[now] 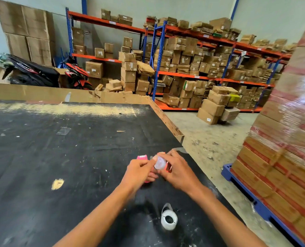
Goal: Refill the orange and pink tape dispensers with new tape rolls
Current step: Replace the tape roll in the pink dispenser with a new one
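Note:
Over the black table [59,157], near its right edge, both hands meet. My left hand [139,171] grips the pink tape dispenser [142,157], whose pink head sticks out above my fingers. My right hand [176,170] holds a clear tape roll [159,162] against the dispenser, with a bit of orange-red plastic [167,167] showing beside it. Closer to me, a white, nearly used-up tape roll [169,219] lies flat on the table with a loose tail curling up. Most of the dispenser body is hidden by my hands.
A cardboard rim [167,120] lines the table's far and right edges. A shrink-wrapped pallet of boxes [281,148] on a blue pallet stands close at the right. Orange-and-blue racks [192,72] full of cartons and parked motorbikes [41,72] fill the back.

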